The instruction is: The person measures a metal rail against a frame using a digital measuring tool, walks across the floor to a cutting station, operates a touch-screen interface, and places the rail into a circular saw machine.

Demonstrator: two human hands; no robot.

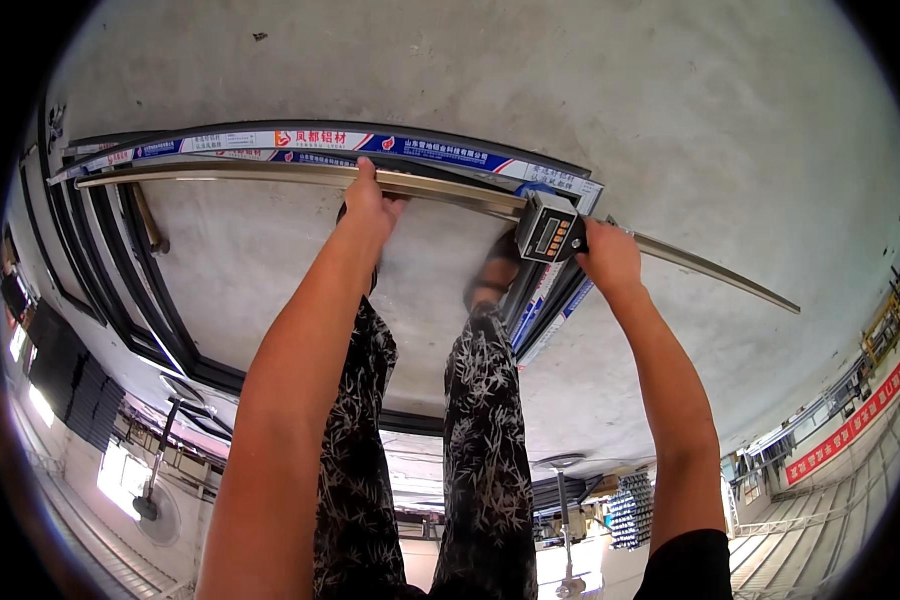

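Along a dark frame's far side, a left hand pinches a long metal bar, a right hand gripping its digital box; probably stiff, slippery, best held there.

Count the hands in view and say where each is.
2: the left hand, gripping the long metal bar left of the digital readout, and the right hand, at its right end. No other hand shows.
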